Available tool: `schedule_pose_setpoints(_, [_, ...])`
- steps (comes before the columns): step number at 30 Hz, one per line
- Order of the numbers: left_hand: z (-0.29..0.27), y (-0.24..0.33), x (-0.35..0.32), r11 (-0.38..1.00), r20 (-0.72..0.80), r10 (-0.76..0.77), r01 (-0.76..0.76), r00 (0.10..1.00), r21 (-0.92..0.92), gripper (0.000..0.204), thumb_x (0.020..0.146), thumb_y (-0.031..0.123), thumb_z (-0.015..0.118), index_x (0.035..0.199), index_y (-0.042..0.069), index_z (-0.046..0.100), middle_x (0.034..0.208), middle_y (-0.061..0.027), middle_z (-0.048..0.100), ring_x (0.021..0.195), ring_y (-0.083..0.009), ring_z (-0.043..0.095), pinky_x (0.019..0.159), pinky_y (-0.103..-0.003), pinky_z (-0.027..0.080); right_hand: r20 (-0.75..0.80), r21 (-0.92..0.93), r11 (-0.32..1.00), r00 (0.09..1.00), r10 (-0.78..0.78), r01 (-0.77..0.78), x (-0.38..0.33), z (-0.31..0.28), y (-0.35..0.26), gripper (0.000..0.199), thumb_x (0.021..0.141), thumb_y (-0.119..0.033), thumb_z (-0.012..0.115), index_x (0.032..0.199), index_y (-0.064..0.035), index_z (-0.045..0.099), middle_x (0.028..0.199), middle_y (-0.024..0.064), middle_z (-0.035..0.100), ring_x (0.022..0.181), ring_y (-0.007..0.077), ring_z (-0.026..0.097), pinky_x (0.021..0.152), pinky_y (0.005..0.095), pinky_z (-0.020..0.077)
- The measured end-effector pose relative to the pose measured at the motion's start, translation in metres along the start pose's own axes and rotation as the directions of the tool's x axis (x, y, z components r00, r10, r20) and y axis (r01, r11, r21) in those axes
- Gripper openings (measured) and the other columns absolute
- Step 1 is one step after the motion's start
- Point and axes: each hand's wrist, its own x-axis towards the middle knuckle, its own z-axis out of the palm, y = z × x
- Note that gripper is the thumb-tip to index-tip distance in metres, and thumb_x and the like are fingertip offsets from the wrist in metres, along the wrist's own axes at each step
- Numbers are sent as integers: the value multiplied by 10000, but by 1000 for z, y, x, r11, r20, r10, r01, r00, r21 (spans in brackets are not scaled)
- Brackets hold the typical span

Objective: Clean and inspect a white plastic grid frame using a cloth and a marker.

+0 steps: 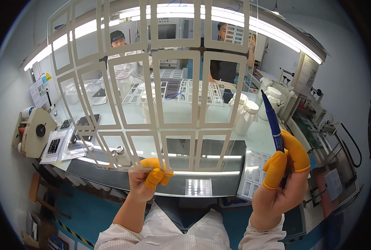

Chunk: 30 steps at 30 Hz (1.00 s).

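Note:
My left hand [150, 178], in yellow finger cots, pinches the lower edge of a large clear sheet [156, 89] printed with rows of pale grey rectangular frames. The sheet stands tilted up in front of me, and the bench shows through it. Blue pen marks are visible on it in a few spots. My right hand [283, 175], with yellow finger cots too, is closed around a blue marker pen [272, 121]. Its dark tip points up, to the right of the sheet and apart from it.
More printed sheets [254, 175] lie in a stack at the bench's right. White covered jars [248, 114] stand behind. A tape dispenser [37, 131] and bagged black parts [54, 148] are at the left. Two people work across the bench; machinery [318, 129] flanks the right side.

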Motion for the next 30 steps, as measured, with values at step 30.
schedule_pose_setpoints(30, [13,14,32,998,-88,48,-51,995,-30,234,791,156,550,908,-47,561,744,-103,590,565,-124,547,520,-209,453,-227,149,989,972,55,-21,7,15,2,221,849,-163,472,979,14,497,650,34,513,479,15,384,461,113,265])
